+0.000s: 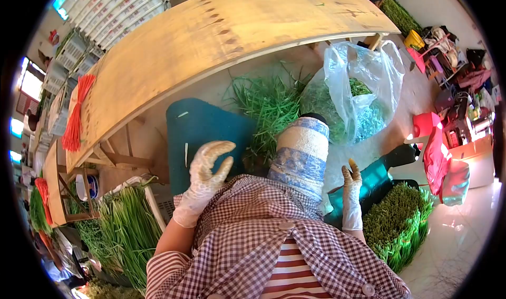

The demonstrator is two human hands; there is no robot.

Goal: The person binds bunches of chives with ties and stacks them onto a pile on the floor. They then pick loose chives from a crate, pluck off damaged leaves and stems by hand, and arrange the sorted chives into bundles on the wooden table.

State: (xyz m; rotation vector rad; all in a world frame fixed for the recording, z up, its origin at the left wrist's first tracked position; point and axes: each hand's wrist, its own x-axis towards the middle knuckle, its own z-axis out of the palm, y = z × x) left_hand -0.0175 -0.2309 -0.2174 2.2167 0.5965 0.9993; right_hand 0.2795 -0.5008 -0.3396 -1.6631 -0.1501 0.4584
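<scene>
My left hand (206,180), in a thin whitish glove with yellowed fingertips, is raised over my lap with thumb and fingers curved apart and nothing between them. It is nearest to a dark green sheet (205,133) with a few pale scraps on it. On the other side, my right hand (352,196), gloved the same way, is held up with its visible fingers apart, seemingly with nothing in them. Beside it stands a dense block of green stalks (398,220). Loose green stalks (269,101) lie on the floor beyond my blue-and-white wrapped leg (299,156).
A clear plastic bag (363,104) with greens inside stands ahead. A long wooden table (237,25) arches across the front, with red ties (79,112) at its left end. Long green stalks (126,225) fill a crate at left. Bags and a red bucket (424,124) are at right.
</scene>
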